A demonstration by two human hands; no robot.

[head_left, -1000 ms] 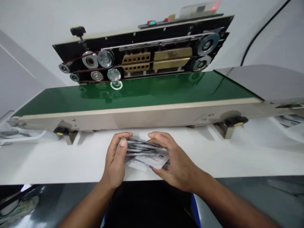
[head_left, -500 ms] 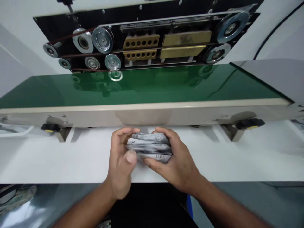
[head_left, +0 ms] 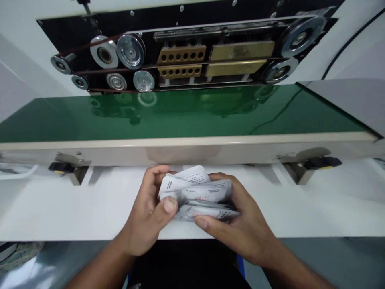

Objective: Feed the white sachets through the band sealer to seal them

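A bundle of white printed foil sachets (head_left: 197,196) is held just above the white table (head_left: 60,204), fanned out so that small dark and red print shows. My left hand (head_left: 146,212) grips the bundle's left side, with the thumb on its front face. My right hand (head_left: 237,224) holds the right side, with the thumb under the lower sachets and the fingers behind them. The sachets' lower edges are partly hidden by my fingers.
Beyond my hands stands a band sealing machine (head_left: 180,52) with pulleys, belts and brass-coloured blocks. Below it runs a green conveyor belt (head_left: 180,116) in a beige frame (head_left: 186,154). Black adjustment knobs (head_left: 60,167) sit low on that frame. A black cable (head_left: 345,44) runs at the upper right.
My hands have turned and spread the sachet bundle, so its white printed faces now show instead of its edges. The view has also tilted down and moved closer to the sealing machine since the oldest frame.
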